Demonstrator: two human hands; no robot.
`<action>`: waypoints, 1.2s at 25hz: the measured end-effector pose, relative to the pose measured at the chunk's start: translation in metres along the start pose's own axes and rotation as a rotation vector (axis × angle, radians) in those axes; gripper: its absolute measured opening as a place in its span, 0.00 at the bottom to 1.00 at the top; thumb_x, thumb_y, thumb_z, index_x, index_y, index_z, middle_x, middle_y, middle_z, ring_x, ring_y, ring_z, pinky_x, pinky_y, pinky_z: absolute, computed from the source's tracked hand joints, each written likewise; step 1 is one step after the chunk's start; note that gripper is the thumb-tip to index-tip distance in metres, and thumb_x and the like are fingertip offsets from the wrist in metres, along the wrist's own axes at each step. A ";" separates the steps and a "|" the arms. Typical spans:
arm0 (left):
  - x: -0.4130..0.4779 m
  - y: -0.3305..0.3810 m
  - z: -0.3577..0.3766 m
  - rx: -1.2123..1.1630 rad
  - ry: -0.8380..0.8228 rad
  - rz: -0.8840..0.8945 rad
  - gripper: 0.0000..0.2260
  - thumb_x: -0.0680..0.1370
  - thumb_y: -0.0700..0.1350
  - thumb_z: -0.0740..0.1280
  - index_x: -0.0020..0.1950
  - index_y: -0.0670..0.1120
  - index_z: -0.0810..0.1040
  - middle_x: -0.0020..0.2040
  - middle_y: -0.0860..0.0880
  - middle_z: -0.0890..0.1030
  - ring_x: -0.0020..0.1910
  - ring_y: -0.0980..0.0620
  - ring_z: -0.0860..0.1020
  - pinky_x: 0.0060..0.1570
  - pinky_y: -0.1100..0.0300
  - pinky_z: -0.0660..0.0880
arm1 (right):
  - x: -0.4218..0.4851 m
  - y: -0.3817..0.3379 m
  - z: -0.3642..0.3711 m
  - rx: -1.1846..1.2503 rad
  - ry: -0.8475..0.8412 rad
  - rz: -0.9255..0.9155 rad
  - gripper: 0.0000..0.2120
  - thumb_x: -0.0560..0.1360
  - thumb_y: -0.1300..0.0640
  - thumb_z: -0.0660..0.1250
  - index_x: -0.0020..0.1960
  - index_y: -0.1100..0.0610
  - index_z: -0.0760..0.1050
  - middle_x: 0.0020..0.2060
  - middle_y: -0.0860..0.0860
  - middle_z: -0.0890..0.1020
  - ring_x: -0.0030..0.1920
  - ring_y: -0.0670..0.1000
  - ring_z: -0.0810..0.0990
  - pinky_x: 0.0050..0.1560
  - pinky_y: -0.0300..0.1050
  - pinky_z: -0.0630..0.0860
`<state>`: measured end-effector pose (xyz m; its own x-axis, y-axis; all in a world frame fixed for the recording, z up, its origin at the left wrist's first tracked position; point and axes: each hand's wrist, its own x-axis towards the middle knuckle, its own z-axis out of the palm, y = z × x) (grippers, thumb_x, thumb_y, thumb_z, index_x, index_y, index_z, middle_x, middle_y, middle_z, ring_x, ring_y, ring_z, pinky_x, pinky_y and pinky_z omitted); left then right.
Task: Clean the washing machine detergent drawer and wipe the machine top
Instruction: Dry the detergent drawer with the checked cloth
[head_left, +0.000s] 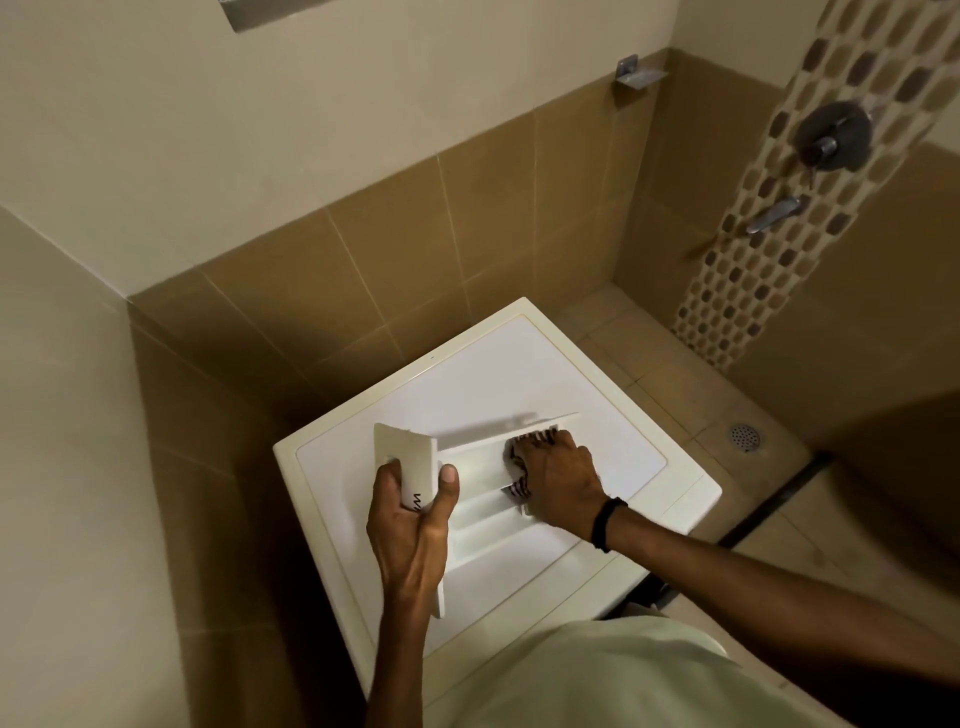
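The white detergent drawer lies out of the machine on the white washing machine top, its front panel at the left. My left hand grips that front panel, thumb on the near face. My right hand is inside the drawer's far compartment and holds a black-and-white striped cloth, pressing it into the compartment. Most of the cloth is hidden under the hand.
Brown tiled walls close in behind and left of the machine. To the right is a tiled shower floor with a round drain, and a wall with a shower valve and a spout. A small metal shelf hangs above.
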<state>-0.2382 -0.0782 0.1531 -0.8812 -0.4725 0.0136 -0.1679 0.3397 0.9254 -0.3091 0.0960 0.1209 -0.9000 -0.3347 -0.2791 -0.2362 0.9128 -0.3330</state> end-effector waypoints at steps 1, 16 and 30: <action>0.001 -0.003 -0.002 -0.029 0.005 -0.040 0.21 0.71 0.63 0.71 0.59 0.54 0.74 0.49 0.60 0.79 0.51 0.65 0.78 0.44 0.71 0.74 | -0.003 -0.003 -0.009 0.183 -0.032 -0.005 0.18 0.74 0.55 0.69 0.64 0.52 0.74 0.56 0.51 0.81 0.60 0.56 0.74 0.54 0.49 0.75; 0.004 -0.007 -0.013 -0.469 0.067 -0.461 0.06 0.80 0.52 0.71 0.44 0.59 0.78 0.44 0.50 0.79 0.48 0.41 0.78 0.48 0.46 0.77 | -0.059 0.044 -0.108 1.938 -0.038 0.402 0.28 0.70 0.77 0.51 0.66 0.66 0.73 0.59 0.65 0.82 0.56 0.64 0.83 0.51 0.56 0.83; -0.008 0.012 0.007 -0.428 0.037 -0.334 0.03 0.74 0.53 0.74 0.46 0.59 0.82 0.45 0.47 0.86 0.48 0.39 0.84 0.48 0.40 0.81 | -0.029 -0.074 -0.014 0.296 0.494 -0.457 0.20 0.75 0.67 0.67 0.66 0.58 0.77 0.64 0.57 0.77 0.61 0.57 0.76 0.61 0.51 0.73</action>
<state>-0.2361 -0.0649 0.1613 -0.7930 -0.5292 -0.3017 -0.2347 -0.1915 0.9530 -0.2703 0.0418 0.1657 -0.8120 -0.4588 0.3609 -0.5816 0.5828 -0.5676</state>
